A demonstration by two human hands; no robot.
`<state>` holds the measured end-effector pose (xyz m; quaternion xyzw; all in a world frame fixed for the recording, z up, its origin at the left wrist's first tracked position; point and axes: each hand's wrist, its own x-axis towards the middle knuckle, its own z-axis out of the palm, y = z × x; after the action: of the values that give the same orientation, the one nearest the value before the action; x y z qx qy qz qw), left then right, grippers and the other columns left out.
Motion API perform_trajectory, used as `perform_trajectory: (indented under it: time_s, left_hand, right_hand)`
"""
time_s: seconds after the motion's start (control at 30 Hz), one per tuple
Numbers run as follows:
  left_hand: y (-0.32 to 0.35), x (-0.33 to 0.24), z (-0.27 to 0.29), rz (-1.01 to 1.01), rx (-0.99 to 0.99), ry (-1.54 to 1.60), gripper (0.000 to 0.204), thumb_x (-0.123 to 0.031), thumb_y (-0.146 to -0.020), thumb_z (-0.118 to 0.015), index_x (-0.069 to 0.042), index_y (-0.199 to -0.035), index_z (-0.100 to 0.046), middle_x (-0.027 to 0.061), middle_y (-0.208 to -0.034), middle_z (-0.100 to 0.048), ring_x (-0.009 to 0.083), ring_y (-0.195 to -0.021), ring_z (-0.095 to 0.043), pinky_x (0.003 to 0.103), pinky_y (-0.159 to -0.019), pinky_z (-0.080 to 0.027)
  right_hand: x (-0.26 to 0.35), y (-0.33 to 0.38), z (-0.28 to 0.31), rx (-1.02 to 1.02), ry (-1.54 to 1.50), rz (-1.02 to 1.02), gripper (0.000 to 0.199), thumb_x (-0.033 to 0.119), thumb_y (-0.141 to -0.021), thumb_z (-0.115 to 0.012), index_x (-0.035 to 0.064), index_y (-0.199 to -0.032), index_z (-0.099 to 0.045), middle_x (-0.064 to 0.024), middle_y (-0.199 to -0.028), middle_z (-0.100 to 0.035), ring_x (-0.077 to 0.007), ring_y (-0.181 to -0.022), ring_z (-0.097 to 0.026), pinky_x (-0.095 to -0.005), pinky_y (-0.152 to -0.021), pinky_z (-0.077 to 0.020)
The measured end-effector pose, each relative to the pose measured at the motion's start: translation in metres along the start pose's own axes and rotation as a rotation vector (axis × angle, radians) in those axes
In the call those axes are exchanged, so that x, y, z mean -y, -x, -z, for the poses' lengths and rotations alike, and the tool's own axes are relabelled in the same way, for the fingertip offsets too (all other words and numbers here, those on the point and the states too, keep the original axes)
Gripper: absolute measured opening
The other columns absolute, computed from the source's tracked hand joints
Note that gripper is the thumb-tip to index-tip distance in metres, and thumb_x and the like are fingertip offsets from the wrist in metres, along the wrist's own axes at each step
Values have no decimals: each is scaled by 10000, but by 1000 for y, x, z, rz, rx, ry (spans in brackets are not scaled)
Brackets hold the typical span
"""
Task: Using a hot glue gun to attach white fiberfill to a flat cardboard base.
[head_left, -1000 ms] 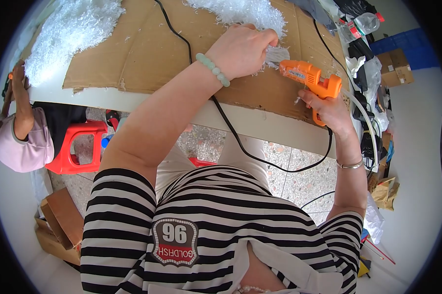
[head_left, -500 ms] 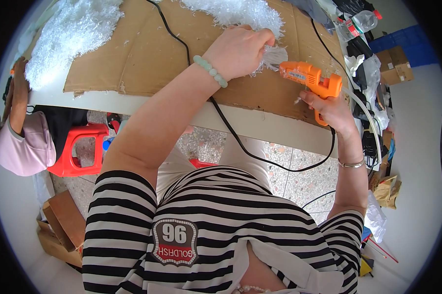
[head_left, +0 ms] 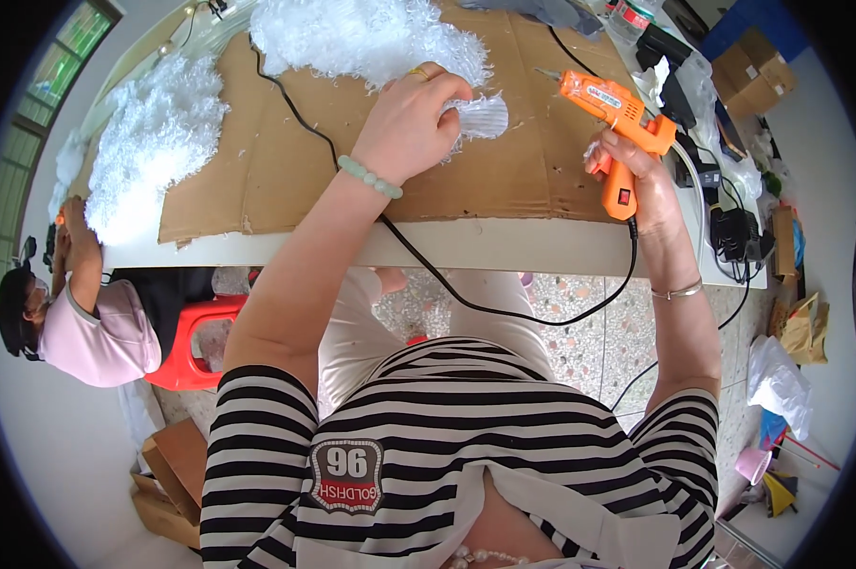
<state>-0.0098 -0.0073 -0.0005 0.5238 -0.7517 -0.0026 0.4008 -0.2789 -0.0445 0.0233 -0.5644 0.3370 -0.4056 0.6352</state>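
My left hand [head_left: 411, 125] reaches over the cardboard sheet, its fingers closed on a small whitish, ribbed piece with a frayed edge [head_left: 485, 116]. The fingertips are partly hidden behind the hand. My right hand [head_left: 644, 185] grips an orange glue gun [head_left: 610, 102] by its handle near the right edge of the cardboard. The gun's nozzle points to the upper left, apart from the ribbed piece. Just beyond my left hand lies a heap of shaggy white, stringy material [head_left: 371, 43].
Cardboard [head_left: 285, 171] covers much of the white table [head_left: 428, 247]. Another shaggy white pile [head_left: 157, 142] lies at left. The gun's black cord [head_left: 504, 313] hangs past the table edge. At left, another person in pink [head_left: 105, 332] sits on a red stool [head_left: 200, 346]. Clutter crowds the right side.
The glue gun's nozzle has moved away from the ribbed piece and tilted further up. My left hand still holds the piece. The whole view has shifted, bringing more of the left side into sight.
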Motion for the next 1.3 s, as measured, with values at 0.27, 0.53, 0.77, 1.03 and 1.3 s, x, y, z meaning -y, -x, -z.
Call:
perform_trajectory:
  time_s: [0.27, 0.53, 0.77, 1.03, 1.3]
  left_hand:
    - [1, -22, -6, -227, 62, -376, 126, -150, -655, -701, -107, -751, -632, 16, -880, -600, 239, -893, -543, 420, -804, -409]
    - [8, -8, -15, -4, 13, -261, 63, -106, -689, -648, -79, -671, -594, 72, -689, -605, 272, -714, -564, 394, -713, -439]
    - [0, -13, -17, 272, 93, -238, 52, -96, -689, -625, -78, -711, -581, 76, -681, -616, 268, -680, -595, 379, -667, -470]
    - [-8, 4, 0, 362, 160, -106, 82, -57, -728, -595, -71, -808, -584, 66, -760, -613, 182, -673, -599, 305, -627, -481]
    - [-13, -28, -24, 22, 32, -313, 123, -145, -688, -666, -80, -773, -606, 78, -716, -574, 277, -713, -566, 365, -660, -469]
  right_hand:
    - [-4, 5, 2, -78, -128, -61, 147, 152, -813, -614, 29, -876, -566, -44, -724, -579, -139, -680, -581, -254, -649, -463]
    - [-6, 18, 14, -80, -211, -58, 199, 129, -796, -623, 10, -937, -549, -62, -741, -578, -164, -695, -583, -260, -669, -457]
    - [-10, 18, 18, -71, -210, -63, 216, 130, -797, -625, 6, -956, -547, -60, -738, -581, -157, -693, -583, -246, -661, -452]
    - [-9, 20, 19, -38, -225, -40, 202, 142, -798, -629, 20, -948, -569, -51, -738, -589, -144, -673, -587, -243, -639, -451]
    - [-12, 20, 20, -65, -237, -46, 165, 150, -808, -617, 23, -906, -578, -41, -724, -578, -146, -665, -580, -251, -618, -435]
